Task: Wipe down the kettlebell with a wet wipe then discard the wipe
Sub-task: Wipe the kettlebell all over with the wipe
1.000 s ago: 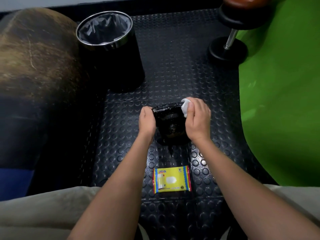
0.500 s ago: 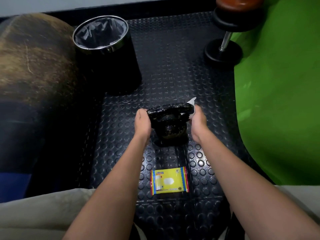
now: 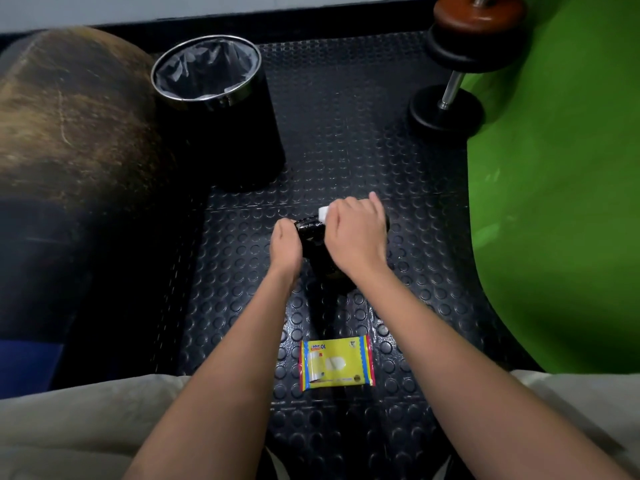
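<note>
A small black kettlebell [image 3: 313,233] stands on the studded black floor mat [image 3: 346,133], mostly covered by my hands. My left hand [image 3: 284,244] grips the left end of its handle. My right hand [image 3: 356,233] lies over the top of the handle and presses a white wet wipe [image 3: 323,213] against it; only a corner of the wipe shows past my fingers. The kettlebell's body is hidden under my right wrist.
A black bin [image 3: 214,109] with a grey liner stands at the back left. A yellow pack of wipes [image 3: 336,362] lies on the mat near my knees. A dumbbell [image 3: 453,81] stands at the back right beside a green surface [image 3: 561,188]. A large brown ball [image 3: 69,119] fills the left.
My right hand has moved with the wipe from the right end of the handle up and leftward over its top. My left hand keeps its grip on the left end.
</note>
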`<state>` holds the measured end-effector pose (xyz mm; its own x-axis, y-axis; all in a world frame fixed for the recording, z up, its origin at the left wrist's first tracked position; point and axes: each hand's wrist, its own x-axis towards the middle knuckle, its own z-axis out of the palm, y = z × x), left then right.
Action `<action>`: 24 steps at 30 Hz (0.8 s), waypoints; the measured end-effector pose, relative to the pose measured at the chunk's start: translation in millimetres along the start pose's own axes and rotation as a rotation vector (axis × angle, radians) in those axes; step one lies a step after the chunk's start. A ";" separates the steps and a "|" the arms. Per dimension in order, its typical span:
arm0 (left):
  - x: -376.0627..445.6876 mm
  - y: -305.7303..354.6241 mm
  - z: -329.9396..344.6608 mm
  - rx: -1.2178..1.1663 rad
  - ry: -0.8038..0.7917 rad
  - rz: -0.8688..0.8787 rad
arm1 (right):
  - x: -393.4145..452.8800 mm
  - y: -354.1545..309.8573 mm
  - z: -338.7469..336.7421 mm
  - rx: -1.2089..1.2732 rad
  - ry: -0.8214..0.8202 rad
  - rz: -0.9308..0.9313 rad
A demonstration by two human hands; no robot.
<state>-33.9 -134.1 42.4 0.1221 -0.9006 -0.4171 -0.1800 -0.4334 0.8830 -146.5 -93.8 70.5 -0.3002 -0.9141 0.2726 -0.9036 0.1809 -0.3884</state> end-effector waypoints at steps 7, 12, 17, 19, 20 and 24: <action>-1.8 -1.7 -1.2 -0.020 -0.028 0.013 | 0.3 -13.3 3.8 -0.152 -0.089 -0.264; -3.5 -0.9 -1.4 0.012 -0.040 0.045 | -11.9 14.9 10.8 0.062 0.025 -0.315; -5.1 -2.7 2.1 0.028 -0.051 0.081 | -25.8 38.0 11.7 0.146 0.104 -0.157; -5.3 -3.1 2.8 0.033 -0.052 0.082 | -28.2 44.6 11.5 0.166 0.139 -0.109; -5.9 -2.9 3.2 0.040 -0.053 0.081 | -28.5 46.5 11.6 0.178 0.154 -0.081; -7.5 -1.4 3.5 0.058 -0.057 0.080 | -26.3 48.4 13.8 0.271 0.194 0.039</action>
<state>-38.0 -126.9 43.5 0.0500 -0.9322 -0.3585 -0.2438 -0.3595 0.9008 -178.2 -66.0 32.4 -0.4090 -0.8174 0.4057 -0.7842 0.0875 -0.6143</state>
